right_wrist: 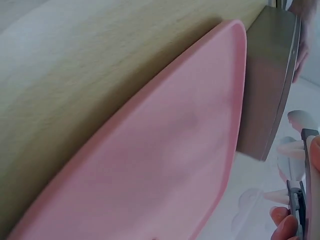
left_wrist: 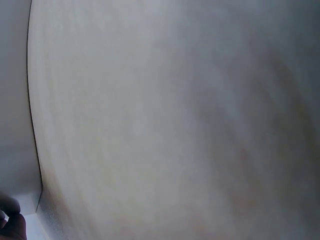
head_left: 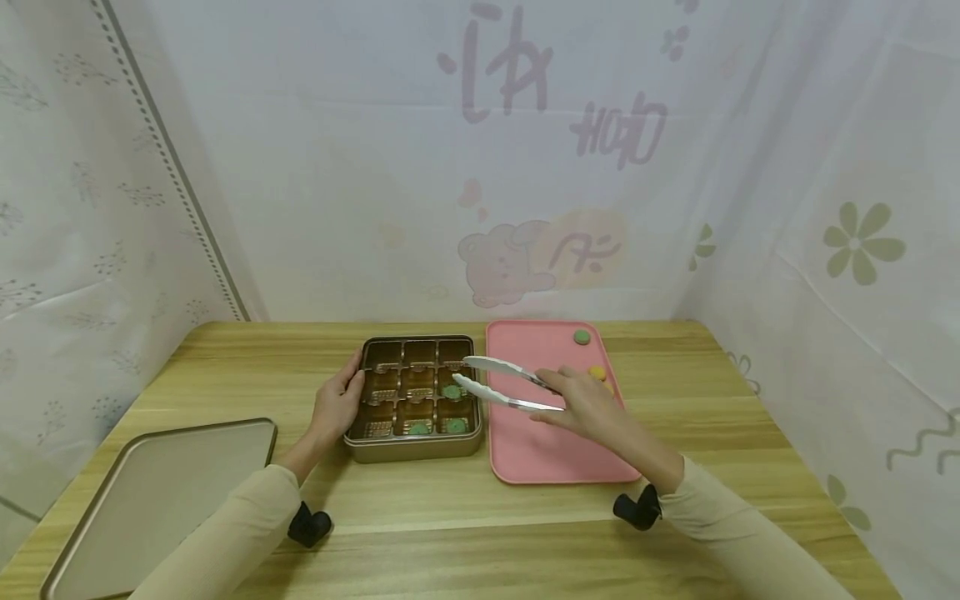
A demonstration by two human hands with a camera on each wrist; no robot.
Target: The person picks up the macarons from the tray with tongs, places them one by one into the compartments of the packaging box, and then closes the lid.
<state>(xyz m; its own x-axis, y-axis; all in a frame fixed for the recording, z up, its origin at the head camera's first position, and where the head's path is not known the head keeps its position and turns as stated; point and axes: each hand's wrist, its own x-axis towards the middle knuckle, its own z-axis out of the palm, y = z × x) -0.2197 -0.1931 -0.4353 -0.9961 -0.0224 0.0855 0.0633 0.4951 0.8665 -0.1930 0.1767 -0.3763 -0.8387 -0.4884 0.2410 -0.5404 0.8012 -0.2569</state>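
Note:
A tin box [head_left: 412, 450] with a clear divided insert stands mid-table. Green macarons sit in its right middle compartment [head_left: 452, 391], front middle compartment [head_left: 418, 429] and front right compartment [head_left: 456, 426]. My left hand [head_left: 337, 404] holds the box by its left side, thumb near the rim. In my right hand [head_left: 588, 404] are metal tongs [head_left: 525, 404] with white tips; their arms are spread apart with nothing between them. The tips reach over the box's right edge, close to the macaron in the right middle compartment. The right wrist view shows fingers [right_wrist: 286, 229] on the tongs.
Right of the box lies a pink tray [head_left: 525, 458]. On it are a green macaron [head_left: 582, 337] at the far right corner and a yellow macaron [head_left: 597, 372], with another yellow one partly behind my right hand. A gold lid [head_left: 172, 492] lies front left. Patterned cloth [head_left: 337, 167] hangs behind the table.

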